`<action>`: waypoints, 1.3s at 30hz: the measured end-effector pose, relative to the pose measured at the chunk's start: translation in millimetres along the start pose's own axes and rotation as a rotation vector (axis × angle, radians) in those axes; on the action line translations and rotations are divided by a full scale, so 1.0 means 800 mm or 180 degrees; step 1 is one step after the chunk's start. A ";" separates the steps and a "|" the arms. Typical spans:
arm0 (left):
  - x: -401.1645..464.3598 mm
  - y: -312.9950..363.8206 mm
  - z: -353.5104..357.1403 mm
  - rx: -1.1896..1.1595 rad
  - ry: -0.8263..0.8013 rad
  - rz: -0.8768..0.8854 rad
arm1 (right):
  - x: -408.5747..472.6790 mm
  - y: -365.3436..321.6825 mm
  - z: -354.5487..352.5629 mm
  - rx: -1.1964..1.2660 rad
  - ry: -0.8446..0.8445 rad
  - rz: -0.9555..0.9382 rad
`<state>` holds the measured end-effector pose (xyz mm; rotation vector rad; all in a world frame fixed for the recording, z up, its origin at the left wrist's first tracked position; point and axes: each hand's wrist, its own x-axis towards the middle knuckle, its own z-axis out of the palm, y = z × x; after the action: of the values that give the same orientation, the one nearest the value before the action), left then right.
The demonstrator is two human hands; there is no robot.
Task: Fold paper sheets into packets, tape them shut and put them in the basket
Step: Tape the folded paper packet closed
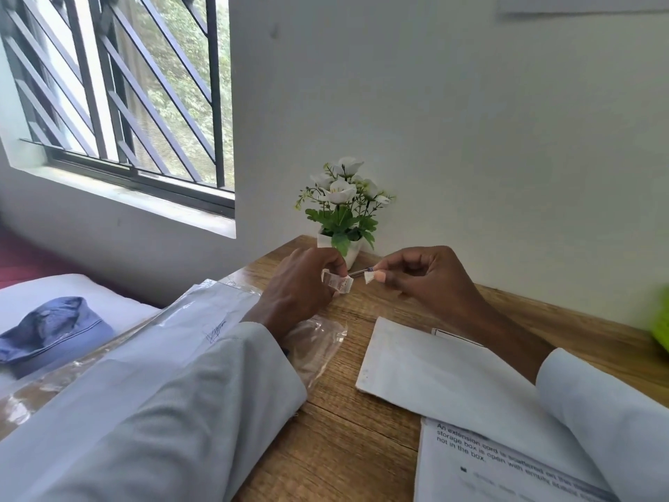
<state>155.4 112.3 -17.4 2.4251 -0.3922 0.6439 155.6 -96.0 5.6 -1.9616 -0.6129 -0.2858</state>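
My left hand (302,284) holds a small white wrapper or tape piece (339,283) over the wooden table (347,429). My right hand (423,275) pinches a torn white strip (370,277) just to the right of it, and a thin stretch of something runs between the two pieces. A folded white paper packet (409,360) lies on the table under my right forearm. A printed paper sheet (506,469) lies at the front right. No basket is clearly in view.
A potted white flower plant (344,208) stands at the table's back corner. Clear plastic sleeves with paper (202,302) lie under my left arm. A green object (662,320) shows at the right edge. A blue cap (54,327) lies on a white pillow at left.
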 end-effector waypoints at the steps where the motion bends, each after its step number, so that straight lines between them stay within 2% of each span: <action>1: 0.000 0.000 0.001 0.0121 -0.0052 -0.0014 | -0.006 -0.001 -0.004 -0.0001 -0.0080 0.0031; 9: 0.000 -0.005 0.011 0.0786 0.0007 0.0043 | -0.062 -0.029 -0.035 -0.0073 -0.0491 0.0312; 12: 0.000 -0.005 0.014 0.0863 0.0045 0.0020 | -0.086 -0.042 -0.049 -0.0130 -0.0386 0.0428; 19: -0.001 0.006 0.011 0.0929 0.0094 0.0178 | -0.148 -0.061 -0.088 0.0363 0.0008 0.0863; 21: -0.002 0.026 0.006 0.0669 0.0229 0.0396 | -0.165 -0.066 -0.101 0.0479 0.0116 0.0933; 23: -0.007 0.058 0.004 -0.0193 0.0219 0.0646 | -0.179 -0.070 -0.113 0.0589 0.0236 0.0986; 25: -0.022 0.097 0.001 -0.1217 -0.0126 0.0702 | -0.190 -0.071 -0.120 0.0704 0.0343 0.1046; 27: -0.038 0.132 0.005 -0.1747 -0.0493 0.0711 | -0.202 -0.070 -0.125 0.0770 0.0440 0.1100; 33: -0.067 0.170 0.028 -0.2140 -0.1396 0.0806 | -0.223 -0.062 -0.119 0.0906 0.0696 0.1184; 39: -0.070 0.170 0.039 -0.2056 -0.1456 0.1004 | -0.223 -0.059 -0.104 0.0989 0.0799 0.1326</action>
<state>63.2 -5.7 -5.5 1.8707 -1.0111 0.0420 -14.5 -205.9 -0.7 -1.6693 -0.0717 -0.1603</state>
